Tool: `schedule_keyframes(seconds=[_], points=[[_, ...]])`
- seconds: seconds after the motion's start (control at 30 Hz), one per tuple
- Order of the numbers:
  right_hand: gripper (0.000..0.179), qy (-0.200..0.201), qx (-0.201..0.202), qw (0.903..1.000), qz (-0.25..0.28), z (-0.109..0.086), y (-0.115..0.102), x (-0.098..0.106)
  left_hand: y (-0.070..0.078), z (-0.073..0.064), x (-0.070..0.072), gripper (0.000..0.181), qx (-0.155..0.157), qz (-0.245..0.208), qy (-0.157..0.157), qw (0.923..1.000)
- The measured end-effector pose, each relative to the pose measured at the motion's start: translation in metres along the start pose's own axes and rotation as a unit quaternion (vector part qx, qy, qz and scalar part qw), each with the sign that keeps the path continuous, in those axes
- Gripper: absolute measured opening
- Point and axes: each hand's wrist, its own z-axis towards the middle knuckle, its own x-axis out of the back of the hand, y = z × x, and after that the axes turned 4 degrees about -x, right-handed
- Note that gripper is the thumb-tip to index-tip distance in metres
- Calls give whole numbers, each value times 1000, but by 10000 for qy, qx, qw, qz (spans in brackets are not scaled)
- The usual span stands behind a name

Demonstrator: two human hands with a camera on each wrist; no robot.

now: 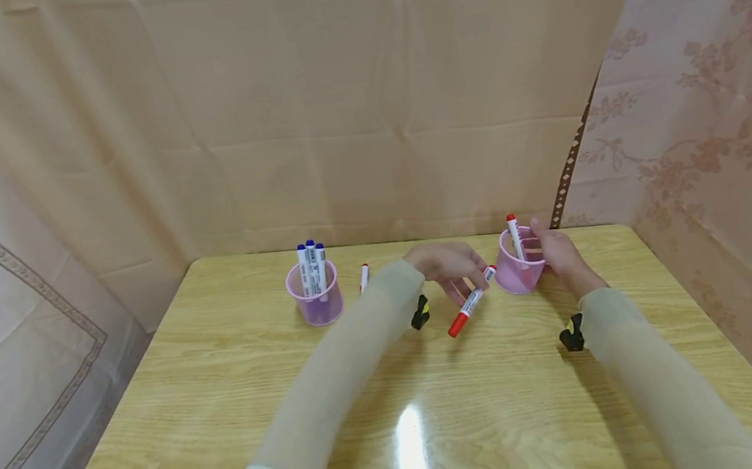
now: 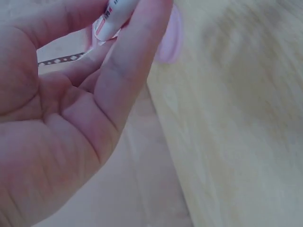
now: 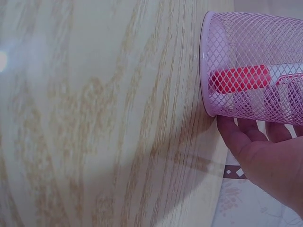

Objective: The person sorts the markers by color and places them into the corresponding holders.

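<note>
On the wood-look desk [image 1: 229, 393], toward the far edge, 2 pink mesh cups stand upright, well apart. L hand [image 1: 451, 265] pinches the held marker [image 1: 471, 303], a white one w/ red cap, btwn thumb & fingers; it's tilted, cap end low & toward the wearer, other end up near the R cup [image 1: 515, 275], marker just L of that cup & outside it. L wrist view: only part of the white barrel shows btwn the fingers. R hand [image 1: 562, 255] grips the R cup from its R side, thumb up by the rim, fingers against the mesh. Inside that cup: 1 leaning marker [image 1: 516, 238], red end up; R wrist view shows its red cap down by the base. L cup [image 1: 322, 311] holds 3 blue-ended markers [image 1: 312, 269], ends up. Just R of it, a loose marker [image 1: 364, 276], white w/ red end, partly hidden behind the L sleeve [image 1: 346, 362]. Black-&-yellow fittings [image 1: 572, 333] at both wrists. Beige cloth [image 1: 367, 117] hangs behind, floral cloth [image 1: 706, 127] on R side.
</note>
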Motion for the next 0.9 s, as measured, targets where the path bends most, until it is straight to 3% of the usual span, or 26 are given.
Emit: schedule_keyframes(seconds=[0.2,0.37,0.57,0.9], points=[[86,-23,6,10000,46,-1,0,0,14,7,0,42,-368,-403,-62,9985],[85,-57,-19,9999,161,-1,0,0,19,15,0,48,-754,-874,204,9931],[83,-77,-21,9998,181,-1,-1,-2,20,24,-2,40,-1171,-1573,706,9780],[87,12,59,9999,87,-4,-2,-4,27,31,-5,27,-1508,-2248,1400,9524]])
